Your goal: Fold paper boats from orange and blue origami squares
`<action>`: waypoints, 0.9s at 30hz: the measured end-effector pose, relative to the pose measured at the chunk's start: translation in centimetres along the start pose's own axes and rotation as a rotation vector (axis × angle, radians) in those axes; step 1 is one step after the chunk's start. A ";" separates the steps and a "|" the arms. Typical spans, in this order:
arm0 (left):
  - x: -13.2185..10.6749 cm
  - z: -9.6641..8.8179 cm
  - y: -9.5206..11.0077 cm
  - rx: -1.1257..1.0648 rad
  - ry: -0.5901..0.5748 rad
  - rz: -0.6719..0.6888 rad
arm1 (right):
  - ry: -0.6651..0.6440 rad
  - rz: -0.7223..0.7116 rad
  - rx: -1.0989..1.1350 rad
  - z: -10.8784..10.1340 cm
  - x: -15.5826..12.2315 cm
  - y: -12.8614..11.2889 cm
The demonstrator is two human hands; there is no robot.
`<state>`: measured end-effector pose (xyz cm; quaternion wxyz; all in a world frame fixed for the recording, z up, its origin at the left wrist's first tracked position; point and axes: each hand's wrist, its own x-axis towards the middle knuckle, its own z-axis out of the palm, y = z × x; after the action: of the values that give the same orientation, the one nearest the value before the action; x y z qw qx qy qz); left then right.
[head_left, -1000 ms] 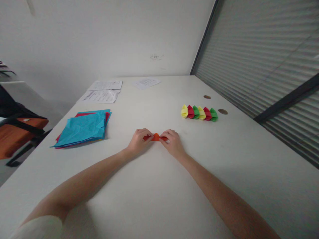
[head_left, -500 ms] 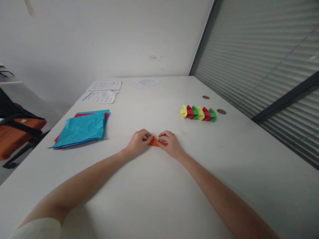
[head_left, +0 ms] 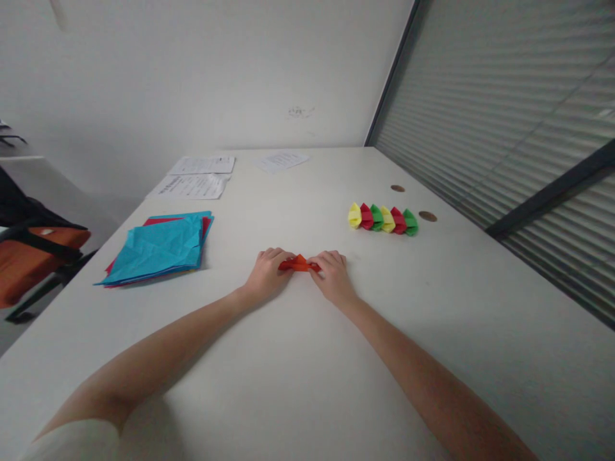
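Observation:
A small folded piece of orange paper [head_left: 300, 263] lies between my two hands at the middle of the white table [head_left: 298, 358]. My left hand [head_left: 270, 272] pinches its left end, fingers closed over it. On the other end, my right hand [head_left: 332, 274] grips the paper between thumb and fingers. A peaked fold stands up at the paper's centre. Parts of both ends are hidden by my fingers.
To the left lies a stack of blue and red paper sheets [head_left: 161, 250]. A row of folded yellow, red and green paper pieces [head_left: 383, 219] sits at the right. Printed sheets [head_left: 195, 186] lie farther back. Window blinds [head_left: 509, 109] border the right side; an orange chair [head_left: 43, 256] stands left.
The orange paper has turned so that its peak points away from me and its ends lie more level. My fingers have shifted their hold at both ends.

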<state>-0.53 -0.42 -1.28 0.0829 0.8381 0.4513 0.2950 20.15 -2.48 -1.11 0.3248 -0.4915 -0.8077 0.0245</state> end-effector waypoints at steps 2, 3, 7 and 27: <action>0.0 0.1 -0.1 -0.006 0.022 0.010 | 0.015 0.006 0.002 0.0 0.0 0.0; 0.0 0.1 -0.2 -0.006 0.032 0.014 | 0.018 0.012 0.001 0.0 0.0 0.0; 0.0 0.0 -0.1 0.019 0.065 0.022 | 0.023 0.036 -0.006 -0.1 0.0 -0.2; 0.1 -0.4 0.3 -0.101 0.073 -0.035 | 0.025 0.091 0.058 0.1 0.0 0.3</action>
<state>-0.49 -0.60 -0.82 0.1137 0.8135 0.4529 0.3465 20.36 -2.30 -1.30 0.3477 -0.5184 -0.7792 0.0564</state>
